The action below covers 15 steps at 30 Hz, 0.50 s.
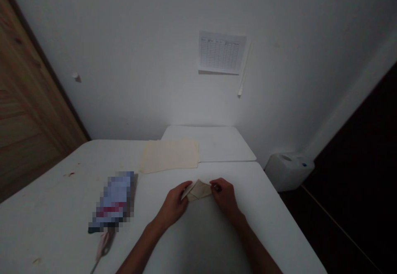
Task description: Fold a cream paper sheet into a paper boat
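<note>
A small, partly folded piece of tan paper lies on the white table in front of me. My left hand pinches its left corner, fingers closed on the fold. On the other side, my right hand grips the paper's right edge with curled fingers. Both forearms reach in from the bottom of the view.
A stack of cream sheets lies beyond the hands. A blurred-out flat object and pink-handled scissors are at the left. A white board sits at the back, a white container on the floor at right, a printed chart on the wall.
</note>
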Each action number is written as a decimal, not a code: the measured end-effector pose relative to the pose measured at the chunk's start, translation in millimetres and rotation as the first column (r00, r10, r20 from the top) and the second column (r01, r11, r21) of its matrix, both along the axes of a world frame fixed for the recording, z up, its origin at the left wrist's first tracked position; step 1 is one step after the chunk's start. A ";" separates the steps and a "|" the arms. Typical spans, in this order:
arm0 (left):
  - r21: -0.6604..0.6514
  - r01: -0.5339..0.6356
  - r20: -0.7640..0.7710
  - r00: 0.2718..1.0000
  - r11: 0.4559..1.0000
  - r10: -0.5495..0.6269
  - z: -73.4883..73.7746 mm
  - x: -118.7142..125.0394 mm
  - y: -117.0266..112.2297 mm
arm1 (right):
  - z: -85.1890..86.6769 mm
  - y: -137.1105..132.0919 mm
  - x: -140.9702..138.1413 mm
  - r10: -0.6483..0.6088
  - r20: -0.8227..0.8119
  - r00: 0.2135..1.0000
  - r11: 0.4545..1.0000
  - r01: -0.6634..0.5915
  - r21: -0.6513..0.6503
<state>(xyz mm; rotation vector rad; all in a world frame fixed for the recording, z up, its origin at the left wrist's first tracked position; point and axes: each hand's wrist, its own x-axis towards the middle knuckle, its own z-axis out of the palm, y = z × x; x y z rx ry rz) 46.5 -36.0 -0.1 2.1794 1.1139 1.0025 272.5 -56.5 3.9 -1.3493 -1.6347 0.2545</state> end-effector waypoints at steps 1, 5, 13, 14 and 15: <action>0.000 0.001 -0.005 1.000 1.000 -0.001 -0.7 -0.3 0.3 | -0.8 0.4 0.8 -0.003 0.002 1.000 1.000 0.003 0.000; 0.055 -0.013 -0.050 0.999 0.998 0.016 -5.7 -3.3 0.2 | -1.4 0.1 3.3 0.013 0.017 1.000 1.000 -0.013 -0.015; 0.237 0.097 -0.131 0.989 0.966 -0.068 -6.1 -2.7 -4.0 | 7.8 -8.5 -1.4 0.040 0.323 0.946 0.998 -0.050 0.023; 0.239 0.103 -0.130 0.989 0.965 -0.073 -5.3 -1.7 -4.3 | 9.1 -9.6 -3.2 0.041 0.362 0.931 0.998 -0.056 0.032; 0.237 0.110 -0.127 0.989 0.965 -0.082 -4.6 -0.7 -4.5 | 10.3 -10.6 -5.0 0.047 0.390 0.920 0.997 -0.067 0.039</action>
